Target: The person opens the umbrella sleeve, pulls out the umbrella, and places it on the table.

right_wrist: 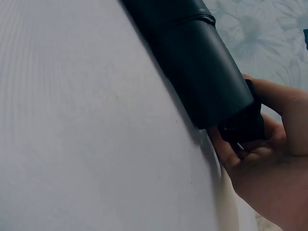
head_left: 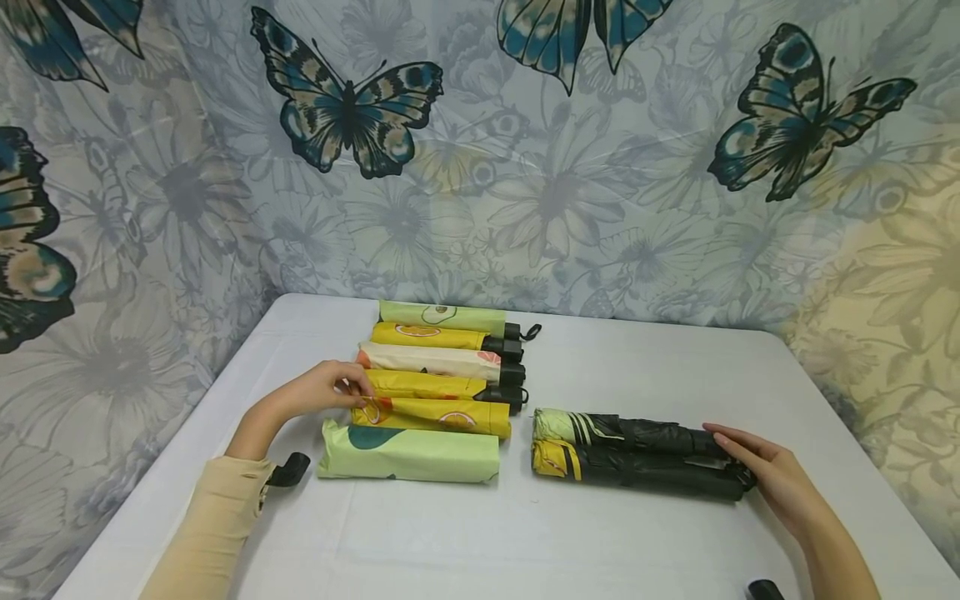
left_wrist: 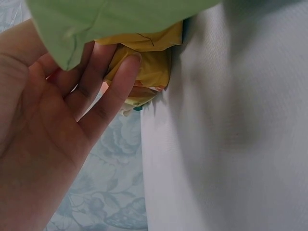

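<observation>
Several folded umbrellas lie in a column on the left, in fruit-print sleeves. My left hand (head_left: 330,387) pinches the left end of a yellow umbrella (head_left: 431,416); its other fingers touch yellow fabric (left_wrist: 149,70) in the left wrist view. Nearest me lies a light green umbrella (head_left: 420,454), partly covering the thumb in the left wrist view. On the right, a black umbrella with green stripes (head_left: 645,433) lies against a black one with yellow stripes (head_left: 645,468). My right hand (head_left: 772,475) holds their right end, thumb and fingers around a black handle (right_wrist: 245,127).
Farther back in the column are a second yellow umbrella (head_left: 420,385), a cream one (head_left: 427,358), another yellow one (head_left: 427,336) and an avocado-print one (head_left: 465,317). All rest on a white-covered table (head_left: 637,358) against a butterfly-print backdrop (head_left: 555,183).
</observation>
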